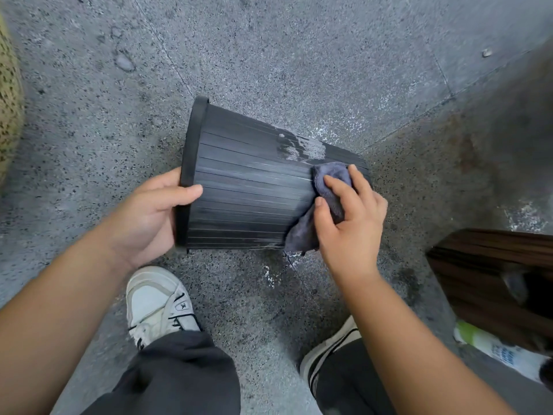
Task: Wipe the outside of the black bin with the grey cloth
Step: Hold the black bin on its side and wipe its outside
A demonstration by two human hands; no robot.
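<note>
The black ribbed bin [248, 187] lies tipped on its side above the floor, its rim to the left and its base to the right. My left hand [149, 214] grips the rim, thumb over the outer wall and fingers hidden inside. My right hand [350, 217] holds the grey cloth [323, 205] against the bin's wall near the base, thumb and fingers curled on the bunched fabric. A pale foamy patch [302, 148] sits on the upper wall just above the cloth. Streaks run along the ribs.
Speckled grey stone floor [269, 55] all around, with wet white flecks under the bin. My two white shoes [158, 304] stand below it. A dark wooden piece [490, 280] is at the right, with a green-and-white bottle [490, 345] beneath it. Patterned fabric [9, 100] shows at the left edge.
</note>
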